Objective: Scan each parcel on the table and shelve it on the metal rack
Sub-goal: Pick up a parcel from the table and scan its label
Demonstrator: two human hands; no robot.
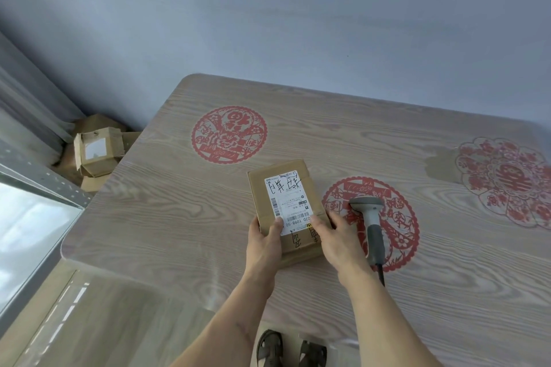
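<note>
A small brown cardboard parcel (283, 188) with a white shipping label and black handwriting lies on the wooden table (167, 217). My left hand (264, 243) grips its near left corner, thumb on the label. My right hand (334, 240) holds its near right corner, thumb on top and fingers along the side. A grey handheld barcode scanner (371, 228) lies on the table just right of my right hand, untouched, its cable running toward the table's near edge.
Red paper-cut decals (229, 135) mark the tabletop. Several empty cardboard boxes (95, 152) sit on the floor in the far left corner. A grey metal rack edge (41, 185) runs along the left. A wall stands behind the table.
</note>
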